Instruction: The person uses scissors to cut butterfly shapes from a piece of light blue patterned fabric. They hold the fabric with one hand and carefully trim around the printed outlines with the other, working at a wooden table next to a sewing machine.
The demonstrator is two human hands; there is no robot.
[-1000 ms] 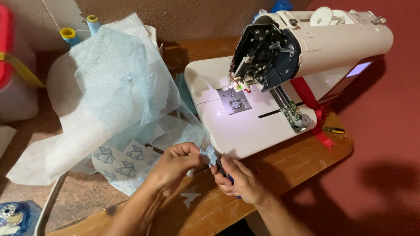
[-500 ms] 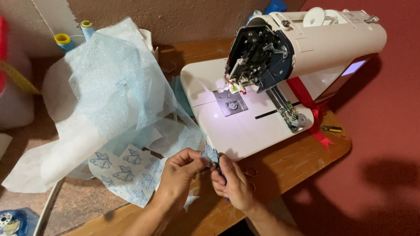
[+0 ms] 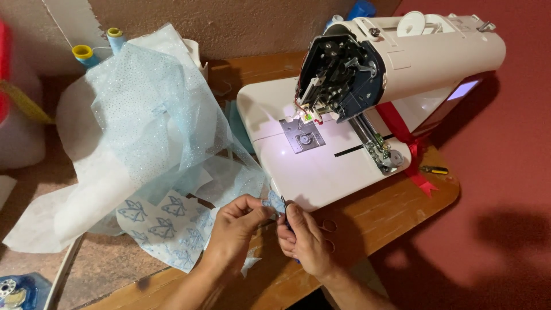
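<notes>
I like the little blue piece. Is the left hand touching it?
Touching. The head view shows the left hand pinching the small blue fabric piece between fingertips.

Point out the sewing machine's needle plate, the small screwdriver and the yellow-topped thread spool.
needle plate [image 3: 302, 136], head view, centre of the metal plate.
small screwdriver [image 3: 433, 170], head view, its yellow handle.
yellow-topped thread spool [image 3: 83, 54], head view, its yellow top.

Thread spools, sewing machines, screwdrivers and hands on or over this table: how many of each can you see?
Thread spools: 2, one yellow-topped, one blue with a yellow top
Sewing machine: 1
Screwdriver: 1
Hands: 2, left hand and right hand, both pinching a small blue fabric piece
Total: 6
</notes>
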